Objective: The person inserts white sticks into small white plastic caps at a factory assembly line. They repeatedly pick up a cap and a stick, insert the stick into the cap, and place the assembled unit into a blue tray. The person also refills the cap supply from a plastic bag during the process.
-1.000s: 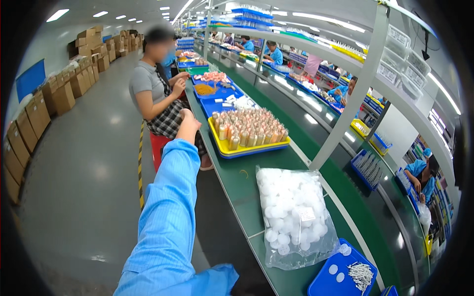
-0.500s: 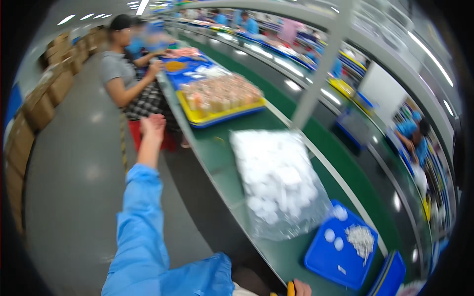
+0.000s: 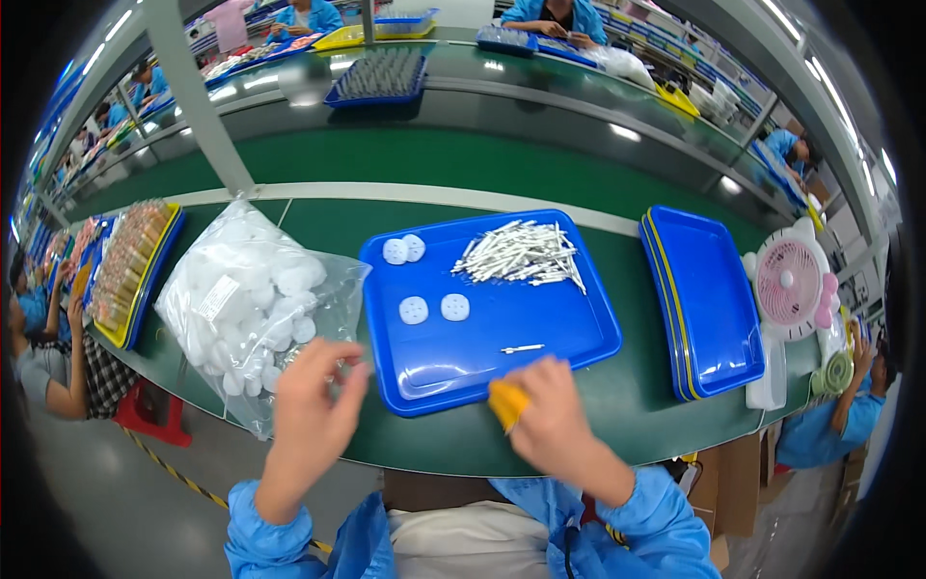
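My right hand [image 3: 552, 415] is closed around a yellow-orange object [image 3: 508, 403] at the near edge of the blue tray [image 3: 434, 367]; its kind does not show. Between the tray and a clear plastic bag [image 3: 227, 299] of white round pieces, my left hand [image 3: 318, 396] has its fingers bent and apart, with nothing visible in it. In the tray lies a heap of thin white stick-like parts [image 3: 521, 253]. One single white stick part [image 3: 522, 348] lies apart near the front. Several white round discs, among them a front disc [image 3: 455, 307], sit on the left side.
Stacked blue and yellow trays [image 3: 709, 299] stand at the right, beside a pink and white fan [image 3: 789, 280]. A yellow tray [image 3: 145, 280] of packed parts is at the far left. A grey post [image 3: 198, 106] rises behind the bag. Other people sit around the line.
My view has swung from the left aisle to the tray in front. My left arm has come back from over the aisle to beside the bag. My right hand is now above the tray's near edge.
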Tool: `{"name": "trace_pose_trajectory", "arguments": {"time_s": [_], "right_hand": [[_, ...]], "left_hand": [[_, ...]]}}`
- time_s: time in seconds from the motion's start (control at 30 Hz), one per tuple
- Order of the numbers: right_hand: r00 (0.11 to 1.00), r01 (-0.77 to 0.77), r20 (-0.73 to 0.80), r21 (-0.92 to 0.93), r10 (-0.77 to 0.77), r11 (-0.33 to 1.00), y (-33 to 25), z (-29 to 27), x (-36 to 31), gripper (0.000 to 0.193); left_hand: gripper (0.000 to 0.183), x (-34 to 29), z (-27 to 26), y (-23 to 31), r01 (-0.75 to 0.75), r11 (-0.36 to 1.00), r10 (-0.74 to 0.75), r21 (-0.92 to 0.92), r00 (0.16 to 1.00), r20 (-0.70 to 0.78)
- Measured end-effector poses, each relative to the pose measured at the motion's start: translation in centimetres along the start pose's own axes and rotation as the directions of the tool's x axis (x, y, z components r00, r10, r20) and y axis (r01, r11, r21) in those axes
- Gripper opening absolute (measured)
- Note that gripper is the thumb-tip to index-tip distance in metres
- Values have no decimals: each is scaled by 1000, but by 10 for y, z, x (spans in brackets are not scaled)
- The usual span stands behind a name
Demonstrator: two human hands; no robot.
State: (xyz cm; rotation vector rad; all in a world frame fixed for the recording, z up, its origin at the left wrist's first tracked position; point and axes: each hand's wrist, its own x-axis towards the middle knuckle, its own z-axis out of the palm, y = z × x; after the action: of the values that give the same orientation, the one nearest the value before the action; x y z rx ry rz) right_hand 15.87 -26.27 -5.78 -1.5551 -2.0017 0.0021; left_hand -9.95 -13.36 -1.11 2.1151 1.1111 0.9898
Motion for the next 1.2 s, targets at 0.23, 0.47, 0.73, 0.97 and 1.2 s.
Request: {"name": "trace_pose_trajectory", "arguments": {"time_s": [0.23, 0.47, 0.73, 0.97, 1.2], "right_hand": [[946, -229, 231, -21, 228, 973, 61, -17, 43, 30], [942, -265, 252, 161, 220, 951, 70, -17, 47, 31], [974, -219, 31, 407, 226, 887, 50, -23, 46, 45], [991, -126, -12, 266, 134, 956, 50, -24, 40, 40], [983, -173, 6, 389, 186, 905, 46, -24, 40, 46]], "left_hand": [[27, 61, 64, 2, -311, 906, 243, 288, 937, 250], [31, 88, 93, -10, -103, 981, 21, 162, 895, 445], [23, 76, 107, 5, 495, 733, -141, -466, 781, 608], [20, 68, 106, 12, 522, 685, -145, -509, 782, 606], [16, 61, 110, 9, 175, 905, 4, -389, 908, 419]]}}
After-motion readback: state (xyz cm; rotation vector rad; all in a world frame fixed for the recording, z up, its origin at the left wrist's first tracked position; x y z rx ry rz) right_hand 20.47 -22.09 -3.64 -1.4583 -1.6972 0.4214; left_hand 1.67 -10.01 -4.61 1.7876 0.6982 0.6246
